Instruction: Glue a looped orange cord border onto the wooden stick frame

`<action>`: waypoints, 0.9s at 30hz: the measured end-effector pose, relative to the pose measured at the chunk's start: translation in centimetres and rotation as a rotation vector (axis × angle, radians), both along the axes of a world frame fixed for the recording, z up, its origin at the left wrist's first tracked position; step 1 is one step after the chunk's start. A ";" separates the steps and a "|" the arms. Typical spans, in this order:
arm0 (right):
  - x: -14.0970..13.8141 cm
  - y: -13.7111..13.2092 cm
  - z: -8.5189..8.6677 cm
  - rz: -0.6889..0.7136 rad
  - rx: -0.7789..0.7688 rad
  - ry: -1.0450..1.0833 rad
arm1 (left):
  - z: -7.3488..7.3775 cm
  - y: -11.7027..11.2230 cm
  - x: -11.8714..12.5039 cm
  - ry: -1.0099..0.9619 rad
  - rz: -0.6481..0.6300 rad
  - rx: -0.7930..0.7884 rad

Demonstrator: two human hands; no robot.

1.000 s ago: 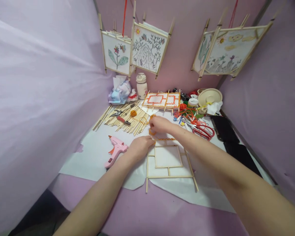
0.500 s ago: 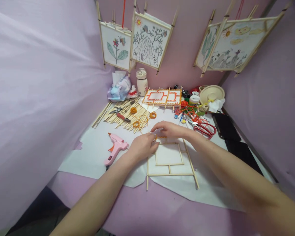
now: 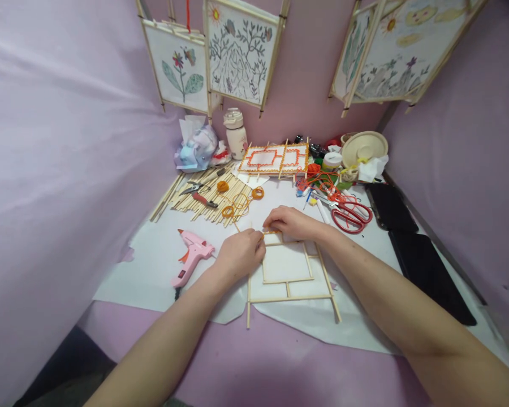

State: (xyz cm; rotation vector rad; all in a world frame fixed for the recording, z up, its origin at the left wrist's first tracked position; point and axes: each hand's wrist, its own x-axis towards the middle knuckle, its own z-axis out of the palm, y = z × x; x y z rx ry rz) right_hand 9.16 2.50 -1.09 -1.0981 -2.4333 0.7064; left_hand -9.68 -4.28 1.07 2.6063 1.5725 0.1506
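Observation:
A frame of thin wooden sticks (image 3: 297,297), with a smaller rectangle of sticks inside it, lies flat before me. My left hand (image 3: 241,254) is closed at its far left corner, fingers curled round a bit of orange cord. Over the far bar, my right hand (image 3: 292,223) bends its fingers down in a pinch at the same cord (image 3: 272,232). Both sets of fingertips are close together and partly hidden. More orange cord (image 3: 258,193) lies in small coils and loops beyond the left hand. A pink glue gun (image 3: 192,255) rests left of the left hand.
Loose sticks (image 3: 186,206) and red-handled pruning shears (image 3: 201,196) lie at the back left. Farther back are a decorated panel (image 3: 275,158) and a white bottle (image 3: 236,135). Red scissors (image 3: 352,217) and black phone-like slabs (image 3: 428,271) lie right. Picture lanterns (image 3: 241,56) hang above.
The view has shifted slightly. My left fingers have drawn in closer together at the frame's corner, while the right hand stays bent over the far bar. The frame lies much as before.

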 end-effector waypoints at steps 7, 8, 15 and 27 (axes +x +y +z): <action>0.1 -0.3 -0.6 0.006 0.075 -0.090 | -0.5 0.2 0.8 -0.128 0.148 -0.013; 0.1 -0.4 -0.6 0.002 0.080 -0.098 | -0.6 0.2 0.9 -0.131 0.154 -0.009; 0.1 -0.9 -0.5 -0.010 0.116 -0.055 | -1.4 0.4 1.2 -0.118 0.112 0.018; 0.2 -0.9 -0.5 0.126 0.298 0.018 | -1.5 0.1 1.6 -0.028 0.154 0.042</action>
